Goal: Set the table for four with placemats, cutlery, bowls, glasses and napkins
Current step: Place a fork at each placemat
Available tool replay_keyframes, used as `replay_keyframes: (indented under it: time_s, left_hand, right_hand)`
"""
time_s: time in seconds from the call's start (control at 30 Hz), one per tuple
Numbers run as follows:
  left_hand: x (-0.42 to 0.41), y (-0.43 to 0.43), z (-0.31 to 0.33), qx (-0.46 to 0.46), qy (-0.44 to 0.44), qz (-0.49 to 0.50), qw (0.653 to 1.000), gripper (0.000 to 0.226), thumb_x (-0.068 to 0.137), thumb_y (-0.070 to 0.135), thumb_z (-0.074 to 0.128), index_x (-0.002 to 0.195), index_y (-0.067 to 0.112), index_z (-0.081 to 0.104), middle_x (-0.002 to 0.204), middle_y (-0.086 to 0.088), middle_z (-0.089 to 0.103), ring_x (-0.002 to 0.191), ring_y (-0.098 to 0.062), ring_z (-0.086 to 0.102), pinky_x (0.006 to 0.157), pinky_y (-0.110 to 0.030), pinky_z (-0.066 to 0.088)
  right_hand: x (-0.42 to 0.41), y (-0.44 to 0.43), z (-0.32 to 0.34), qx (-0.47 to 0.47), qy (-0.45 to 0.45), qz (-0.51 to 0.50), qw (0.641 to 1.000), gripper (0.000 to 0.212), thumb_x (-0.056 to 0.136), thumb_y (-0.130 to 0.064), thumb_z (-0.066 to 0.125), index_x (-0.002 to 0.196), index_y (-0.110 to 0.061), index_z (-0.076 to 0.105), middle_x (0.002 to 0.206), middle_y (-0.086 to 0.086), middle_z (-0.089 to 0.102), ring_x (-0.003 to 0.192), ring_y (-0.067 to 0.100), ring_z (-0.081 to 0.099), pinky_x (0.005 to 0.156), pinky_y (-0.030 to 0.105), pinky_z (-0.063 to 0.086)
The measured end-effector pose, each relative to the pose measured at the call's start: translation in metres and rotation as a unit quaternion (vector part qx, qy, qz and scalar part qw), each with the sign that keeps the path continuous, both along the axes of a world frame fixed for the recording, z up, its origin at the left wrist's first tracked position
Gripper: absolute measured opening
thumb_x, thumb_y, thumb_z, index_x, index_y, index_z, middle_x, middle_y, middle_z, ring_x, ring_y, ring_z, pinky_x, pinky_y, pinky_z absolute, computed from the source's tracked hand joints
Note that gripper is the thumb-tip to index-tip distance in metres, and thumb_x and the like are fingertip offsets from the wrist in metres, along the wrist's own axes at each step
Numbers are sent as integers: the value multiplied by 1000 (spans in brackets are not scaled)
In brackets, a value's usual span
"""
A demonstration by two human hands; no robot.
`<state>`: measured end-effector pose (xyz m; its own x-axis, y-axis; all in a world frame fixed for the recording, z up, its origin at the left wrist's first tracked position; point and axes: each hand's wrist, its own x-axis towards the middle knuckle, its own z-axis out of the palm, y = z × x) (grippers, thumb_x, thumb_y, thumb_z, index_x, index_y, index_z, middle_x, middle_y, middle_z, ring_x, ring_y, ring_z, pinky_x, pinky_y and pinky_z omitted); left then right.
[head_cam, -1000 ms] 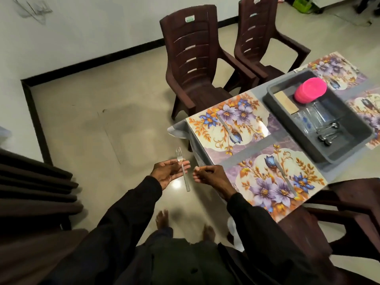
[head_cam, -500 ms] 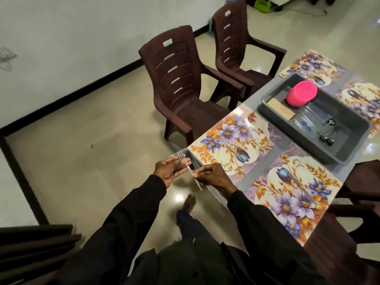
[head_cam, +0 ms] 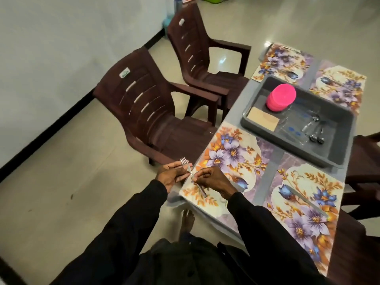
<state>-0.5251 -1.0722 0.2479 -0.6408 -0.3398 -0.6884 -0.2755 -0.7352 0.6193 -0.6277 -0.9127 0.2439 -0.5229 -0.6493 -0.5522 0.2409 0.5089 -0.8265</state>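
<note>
Fork (head_cam: 190, 173) at placemat (head_cam: 232, 161) corner: right hand (head_cam: 211, 179) pinches handle, left hand (head_cam: 173, 174) flat, supporting tines, seemingly aligning for placement.

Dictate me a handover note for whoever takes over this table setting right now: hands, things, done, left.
Left hand: open, palm up, supporting the tines of the silver metal fork.
Right hand: pinches the fork's handle above the near-left floral placemat.
Done: four floral placemats laid; a silver knife lies on the near-right placemat.
Left: place this fork; stacked pink bowls, tan napkin, clear glasses and spoons sit in the grey plastic tray.
</note>
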Motion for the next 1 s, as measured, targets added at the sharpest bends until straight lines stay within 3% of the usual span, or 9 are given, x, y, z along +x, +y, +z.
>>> replay_keyframes:
  time_s: [0.1,0.27,0.37,0.5,0.7,0.77,0.93,1.0]
  left_hand:
    - [-32,-18,0,17,10,-29,999,33,93,-12,58,126,-10,60,114,-26,70,95,-29,74,88,-37,60]
    - [-85,-42,-7,10,9,-80,997,30,93,-8,61,122,-7,64,121,-26,69,113,-33,69,88,-36,61]
    - [-114,-55,-12,7,15,-102,995,27,92,-5,62,119,-5,66,119,-25,70,108,-30,71,85,-34,62]
    - [-160,-77,-17,2,17,-144,989,28,93,-4,62,121,-6,65,116,-24,71,106,-31,72,81,-34,62]
    - [-225,-112,-25,10,11,-212,977,27,93,-1,62,120,-4,65,120,-24,70,110,-33,71,84,-35,62]
    - [-246,-124,-29,20,7,-237,971,29,94,-1,61,122,-5,64,120,-24,70,110,-33,71,83,-35,62]
    - [-292,-154,-35,16,2,-296,955,40,91,6,66,128,-5,60,122,-21,70,114,-33,69,90,-36,60]
    - [-303,-162,-39,14,-6,-307,951,40,91,8,67,128,-4,60,122,-20,71,114,-32,69,93,-37,59]
  right_hand:
    - [-25,-1,-2,-7,-2,-87,996,7,84,2,78,90,2,75,71,5,73,58,6,63,52,17,49]
    - [-64,14,-15,-16,-31,-274,961,7,82,1,80,87,2,75,76,11,75,65,18,67,58,24,57]
    - [-86,20,-26,-7,-30,-362,932,8,82,4,78,89,6,74,80,19,74,68,24,70,62,29,59]
    - [-114,14,-43,24,-5,-441,897,15,81,7,73,73,-5,76,71,12,72,64,19,64,63,29,54]
    - [-157,1,-59,33,-57,-580,812,33,79,16,64,54,-6,63,43,0,55,39,10,48,41,19,41]
    - [-174,-2,-68,45,-79,-623,777,39,77,12,67,48,-12,62,46,3,55,46,17,49,49,25,43]
    - [-211,-13,-83,37,-150,-709,688,28,80,15,64,66,-8,55,67,13,59,53,23,58,50,30,54]
    - [-217,-12,-94,39,-154,-696,701,15,82,6,71,86,-7,64,89,15,68,72,25,70,66,36,63]
